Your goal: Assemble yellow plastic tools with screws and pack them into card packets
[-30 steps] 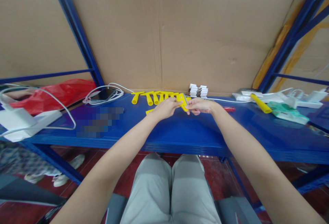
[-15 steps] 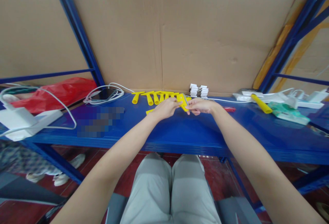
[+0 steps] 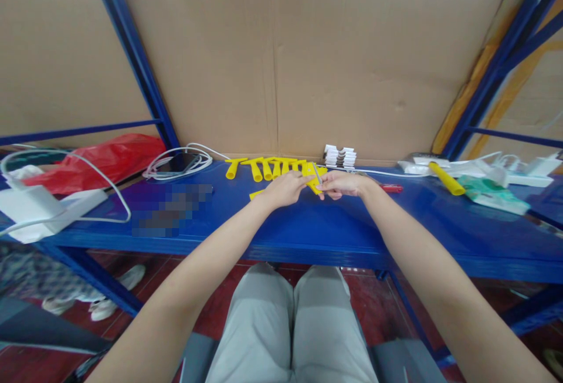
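One yellow piece point(image 3: 313, 187) with silvery strip point(image 3: 317, 172), before yellow handles point(image 3: 256, 172) | left hand point(image 3: 284, 189): reaching its left side, closure unclear | right hand point(image 3: 341, 185): pinched on its right edge | step, seemingly: adjusting strip | next move calls for: steady hold, careful alignment

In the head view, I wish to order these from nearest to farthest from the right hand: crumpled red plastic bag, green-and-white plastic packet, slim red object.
1. Slim red object: just right of the right hand.
2. Green-and-white plastic packet: farther right.
3. Crumpled red plastic bag: far left.
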Tool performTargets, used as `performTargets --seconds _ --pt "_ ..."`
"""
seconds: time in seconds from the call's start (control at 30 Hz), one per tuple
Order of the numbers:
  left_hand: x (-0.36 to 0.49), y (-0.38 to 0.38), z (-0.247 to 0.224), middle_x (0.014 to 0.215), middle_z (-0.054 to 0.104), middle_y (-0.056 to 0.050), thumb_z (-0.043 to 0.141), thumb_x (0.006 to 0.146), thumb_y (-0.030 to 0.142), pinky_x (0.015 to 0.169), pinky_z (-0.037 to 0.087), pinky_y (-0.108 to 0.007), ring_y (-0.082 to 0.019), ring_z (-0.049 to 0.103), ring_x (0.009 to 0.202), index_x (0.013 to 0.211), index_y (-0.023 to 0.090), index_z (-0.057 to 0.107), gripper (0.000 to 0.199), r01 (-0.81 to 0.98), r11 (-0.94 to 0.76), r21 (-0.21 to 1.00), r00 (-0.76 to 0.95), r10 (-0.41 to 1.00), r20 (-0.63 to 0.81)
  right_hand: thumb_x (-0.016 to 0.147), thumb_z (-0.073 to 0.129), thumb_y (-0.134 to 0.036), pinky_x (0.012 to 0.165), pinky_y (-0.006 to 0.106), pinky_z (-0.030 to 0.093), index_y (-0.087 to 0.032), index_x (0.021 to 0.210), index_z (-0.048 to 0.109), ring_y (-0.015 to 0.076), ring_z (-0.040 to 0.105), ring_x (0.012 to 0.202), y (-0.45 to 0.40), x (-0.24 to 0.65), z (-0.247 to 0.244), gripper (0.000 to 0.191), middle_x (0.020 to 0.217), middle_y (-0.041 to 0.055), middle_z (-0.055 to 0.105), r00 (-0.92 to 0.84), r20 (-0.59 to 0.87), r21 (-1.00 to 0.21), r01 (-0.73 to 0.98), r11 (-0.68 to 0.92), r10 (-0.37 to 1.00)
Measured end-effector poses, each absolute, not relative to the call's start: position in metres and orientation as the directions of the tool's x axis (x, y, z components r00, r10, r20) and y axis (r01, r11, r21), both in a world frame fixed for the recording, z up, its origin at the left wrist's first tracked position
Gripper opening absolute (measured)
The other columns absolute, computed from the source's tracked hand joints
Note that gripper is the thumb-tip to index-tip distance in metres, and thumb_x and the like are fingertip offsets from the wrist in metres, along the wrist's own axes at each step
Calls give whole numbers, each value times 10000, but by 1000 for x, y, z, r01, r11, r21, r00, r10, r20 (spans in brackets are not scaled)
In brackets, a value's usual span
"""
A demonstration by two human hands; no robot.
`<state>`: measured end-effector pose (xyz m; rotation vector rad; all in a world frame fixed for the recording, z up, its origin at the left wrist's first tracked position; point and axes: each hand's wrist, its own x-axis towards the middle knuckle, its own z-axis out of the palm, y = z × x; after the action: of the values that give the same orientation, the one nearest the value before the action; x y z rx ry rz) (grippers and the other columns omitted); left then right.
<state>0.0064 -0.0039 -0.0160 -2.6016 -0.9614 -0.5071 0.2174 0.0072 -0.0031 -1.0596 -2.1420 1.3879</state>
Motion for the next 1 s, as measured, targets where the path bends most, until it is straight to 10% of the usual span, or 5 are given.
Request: performTargets --seconds 0.4,0.6,0.73,1.0 --pt "8 -8 -13 1050 659 -122 427 932 192 884 494 -365 -233 617 1026 1281 196 591 386 695 -697 -178 704 606 371 694 739 -370 363 189 277 -116 712 625 31 350 373 11 215 -11 279 588 19 635 -667 -124 -918 357 169 735" --pt "11 -11 -11 1028 657 -105 425 934 201 862 486 -333 -212 623 984 1288 202 587 389 672 -725 -149 717 588 374 725 704 -296 370 193 304 -142 730 613 49 404 399 18 249 -2 179 661 42 671 -282 -67 -857 507 89 957" --pt "12 -13 -9 1027 654 -102 422 939 207 844 483 -322 -208 624 964 1297 209 582 393 683 -721 -118 707 611 357 768 572 -158 448 219 368 -114 758 673 95 484 459 26 285 -4 110 663 57 675 130 178 -676 737 25 976" --pt "13 -11 -11 1070 677 -94 460 922 202 896 474 -340 -203 626 995 1273 205 600 378 635 -769 -77 740 576 348 775 500 -72 896 302 461 -183 1113 726 236 619 1043 34 292 -15 422 1125 107 695 142 188 -261 961 -90 972"
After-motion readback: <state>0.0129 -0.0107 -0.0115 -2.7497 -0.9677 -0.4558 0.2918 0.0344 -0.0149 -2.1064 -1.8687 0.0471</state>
